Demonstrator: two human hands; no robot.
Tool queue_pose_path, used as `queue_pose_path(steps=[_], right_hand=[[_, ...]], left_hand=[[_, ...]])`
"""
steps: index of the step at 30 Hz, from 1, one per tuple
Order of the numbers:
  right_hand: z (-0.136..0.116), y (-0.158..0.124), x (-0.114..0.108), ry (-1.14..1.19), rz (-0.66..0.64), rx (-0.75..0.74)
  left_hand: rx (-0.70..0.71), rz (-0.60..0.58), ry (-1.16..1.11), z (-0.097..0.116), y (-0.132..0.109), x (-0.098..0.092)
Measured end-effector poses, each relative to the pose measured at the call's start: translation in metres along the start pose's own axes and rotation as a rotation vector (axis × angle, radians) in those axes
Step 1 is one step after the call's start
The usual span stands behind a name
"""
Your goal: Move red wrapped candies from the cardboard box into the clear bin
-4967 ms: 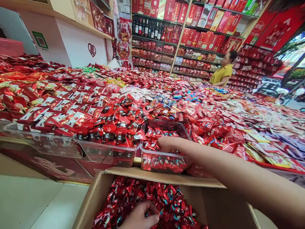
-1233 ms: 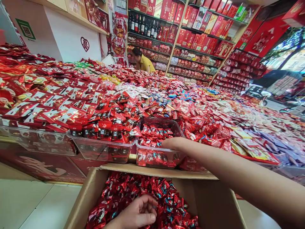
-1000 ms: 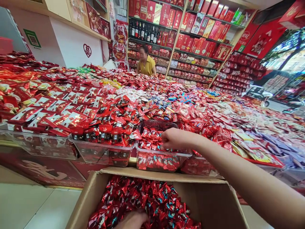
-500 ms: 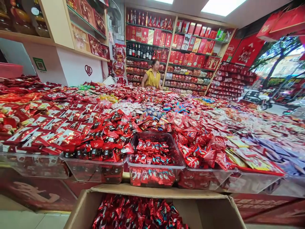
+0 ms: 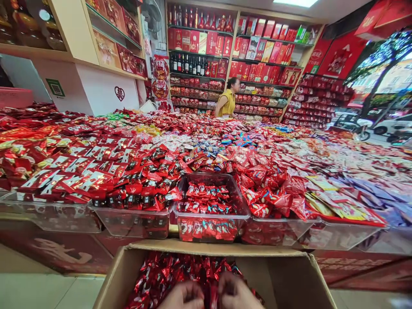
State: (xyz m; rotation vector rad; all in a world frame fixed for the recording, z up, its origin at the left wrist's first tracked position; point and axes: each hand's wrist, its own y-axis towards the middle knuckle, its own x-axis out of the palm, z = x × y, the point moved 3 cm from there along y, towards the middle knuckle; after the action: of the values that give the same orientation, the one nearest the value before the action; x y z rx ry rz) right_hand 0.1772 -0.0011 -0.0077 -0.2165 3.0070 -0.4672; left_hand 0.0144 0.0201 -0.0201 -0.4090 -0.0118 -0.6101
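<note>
Both hands are low in the view, inside an open cardboard box (image 5: pixel 283 274) among red foil-wrapped candies (image 5: pixel 161 274). My left hand (image 5: pixel 186 296) has its fingers curled inward over the pile. Close by on the right, my right hand (image 5: pixel 236 292) is also curled, its outline smeared by motion. Red wrappers show in the narrow gap between the two. What the fingertips hold is hidden or blurred. Just beyond the box, a clear plastic bin (image 5: pixel 212 218) holds neat rows of similar small red candies (image 5: pixel 209 197).
Clear bins of black-and-red packets (image 5: pixel 138 193) and red twisted packets (image 5: pixel 273 193) flank the middle bin. Behind spreads a wide display of wrapped sweets. A person in a yellow top (image 5: pixel 227 105) stands at the back, before shelves of bottles and red boxes (image 5: pixel 212 45).
My two hands have come into view from below and reached into the box. The person in yellow has moved to the right and turned. The camera view has shifted slightly.
</note>
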Motion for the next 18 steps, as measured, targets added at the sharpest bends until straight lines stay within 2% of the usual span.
queue_pose_path(steps=[3,5,8,13,16,18], right_hand=[[-0.020,-0.005,0.001,0.470,0.047,0.097],[-0.029,-0.007,0.004,0.620,0.070,0.148],[-0.031,-0.009,0.009,0.546,0.124,0.134],[-0.023,-0.011,0.023,0.440,0.091,0.049],[-0.017,-0.009,0.027,0.456,0.072,0.031],[-0.008,-0.004,0.026,0.398,0.055,0.086]], left_hand=[[-0.131,-0.002,-0.477,0.018,-0.011,0.013],[-0.170,-0.031,-0.603,0.026,-0.017,0.020],[-0.155,-0.014,-0.521,0.027,-0.019,0.025],[-0.005,0.165,-0.230,0.027,-0.013,0.019],[-0.006,0.232,-0.215,0.026,-0.007,0.013],[-0.029,0.289,-0.237,0.021,-0.003,0.008]])
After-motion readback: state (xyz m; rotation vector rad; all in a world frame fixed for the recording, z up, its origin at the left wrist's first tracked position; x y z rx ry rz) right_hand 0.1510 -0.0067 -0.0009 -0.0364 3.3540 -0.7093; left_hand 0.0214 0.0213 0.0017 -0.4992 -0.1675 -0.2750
